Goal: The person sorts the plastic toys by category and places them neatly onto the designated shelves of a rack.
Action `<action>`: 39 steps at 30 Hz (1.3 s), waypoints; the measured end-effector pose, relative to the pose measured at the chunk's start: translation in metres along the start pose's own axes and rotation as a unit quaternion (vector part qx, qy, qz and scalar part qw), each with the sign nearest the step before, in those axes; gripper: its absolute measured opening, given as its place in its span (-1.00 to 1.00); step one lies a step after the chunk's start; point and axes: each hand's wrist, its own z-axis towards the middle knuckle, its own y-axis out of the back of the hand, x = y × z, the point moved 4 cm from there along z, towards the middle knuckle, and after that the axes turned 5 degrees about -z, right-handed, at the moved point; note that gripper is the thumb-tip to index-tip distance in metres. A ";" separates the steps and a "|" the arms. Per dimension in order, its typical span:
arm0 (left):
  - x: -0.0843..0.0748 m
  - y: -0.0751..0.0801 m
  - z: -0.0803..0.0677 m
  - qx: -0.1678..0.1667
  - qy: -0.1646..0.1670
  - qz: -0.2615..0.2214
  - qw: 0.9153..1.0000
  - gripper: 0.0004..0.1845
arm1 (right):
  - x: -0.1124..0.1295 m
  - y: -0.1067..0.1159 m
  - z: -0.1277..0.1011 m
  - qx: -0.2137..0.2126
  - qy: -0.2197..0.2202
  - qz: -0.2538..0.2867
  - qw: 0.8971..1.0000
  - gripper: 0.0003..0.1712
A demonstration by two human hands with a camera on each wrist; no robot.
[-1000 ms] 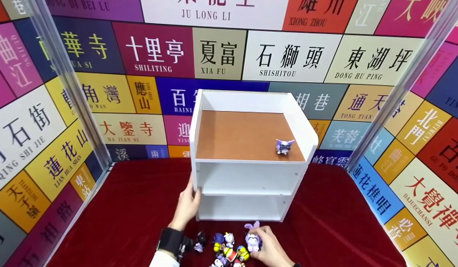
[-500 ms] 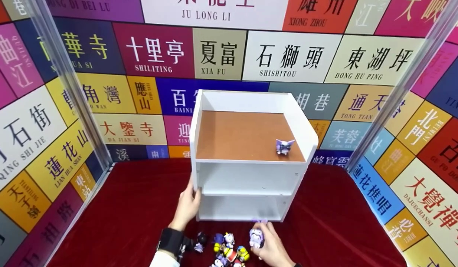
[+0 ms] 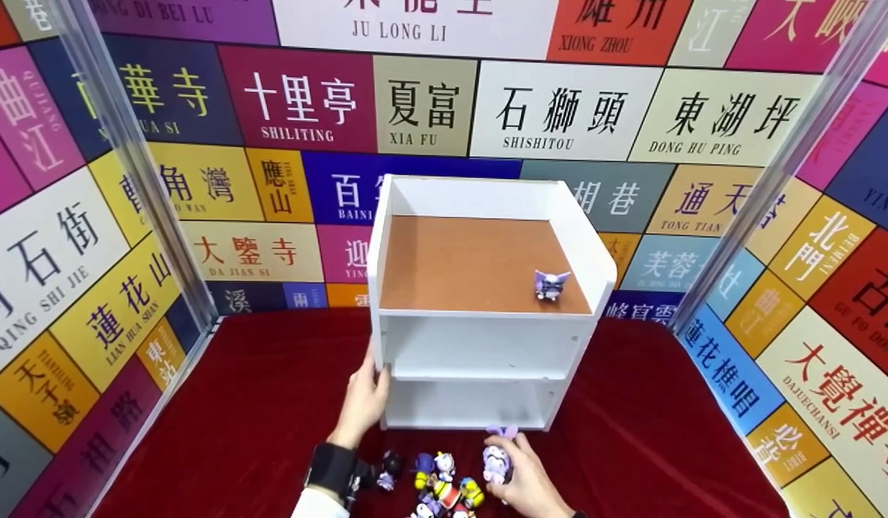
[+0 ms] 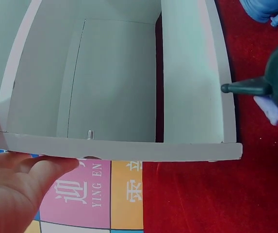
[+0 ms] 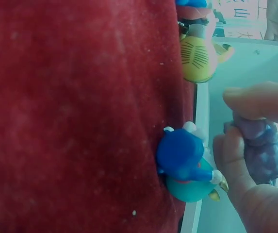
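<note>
Your right grip [image 3: 527, 478] has a purple figurine [image 3: 496, 466], your left grip [image 3: 365, 403] has the white shelf unit [image 3: 476, 345].
Figurine's lavender, long-eared, pretty much upright, near the shelf unit's bottom front edge, toward the right. Your shelf unit's standing upright: brown top, two open compartments below.

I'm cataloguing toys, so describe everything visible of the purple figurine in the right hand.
The purple figurine looks like molded plastic, with long ears and paler patches. Roughly upright, it is held by the right hand between thumb and fingers, in front of the white shelf unit. Whether it touches the red cloth is unclear.
</note>
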 end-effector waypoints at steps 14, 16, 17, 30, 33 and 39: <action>-0.001 0.000 0.001 0.004 0.011 0.011 1.000 -0.35 | 0.005 0.010 0.004 -0.116 0.095 0.005 0.989 -0.55; 0.000 0.000 0.001 0.006 0.010 0.009 1.000 -0.34 | 0.005 0.012 0.004 -0.123 0.100 0.013 0.987 -0.53; 0.000 0.000 0.001 0.007 0.010 0.008 1.000 -0.34 | 0.005 0.013 0.004 -0.125 0.102 0.017 0.987 -0.52; 0.002 0.000 0.000 0.003 0.012 0.009 1.000 -0.35 | 0.035 0.053 0.012 -0.073 0.023 0.095 0.992 -0.17; 0.002 -0.001 -0.001 0.001 0.013 0.014 1.000 -0.35 | 0.044 0.068 0.013 -0.081 0.016 0.106 0.991 -0.24; 0.002 0.000 -0.001 0.002 0.010 0.007 1.000 -0.33 | 0.059 0.105 0.019 -0.124 0.064 0.079 0.987 -0.23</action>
